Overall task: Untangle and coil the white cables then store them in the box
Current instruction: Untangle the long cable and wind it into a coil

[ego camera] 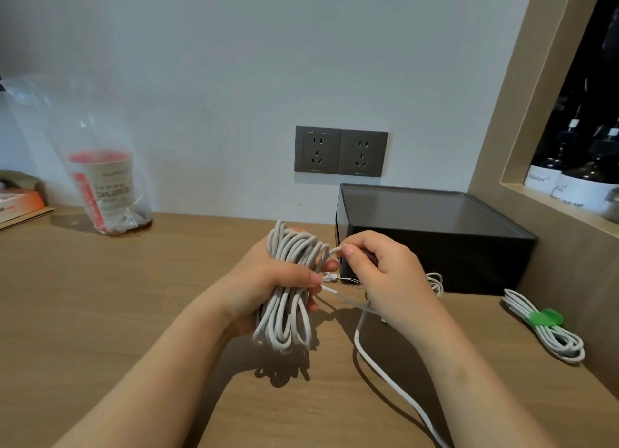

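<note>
Wooden desk [100, 296], coiled cable bundle [289, 293] upright in left hand [268, 280]

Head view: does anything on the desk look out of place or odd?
Nothing spilled or damaged. One loose white cable snakes uncoiled across the desk toward the near edge, unlike the green-tied bundle at right.

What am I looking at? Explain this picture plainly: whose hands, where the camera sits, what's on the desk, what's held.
There is no machine: a person works with bare hands, filmed by one camera worn on their head, looking down. The left hand grips a coil of white cable above the wooden desk; the right hand pinches its loose end. On the desk are a black box, a second white cable bundled with a green tie, and a plastic bag holding a cup.
</note>
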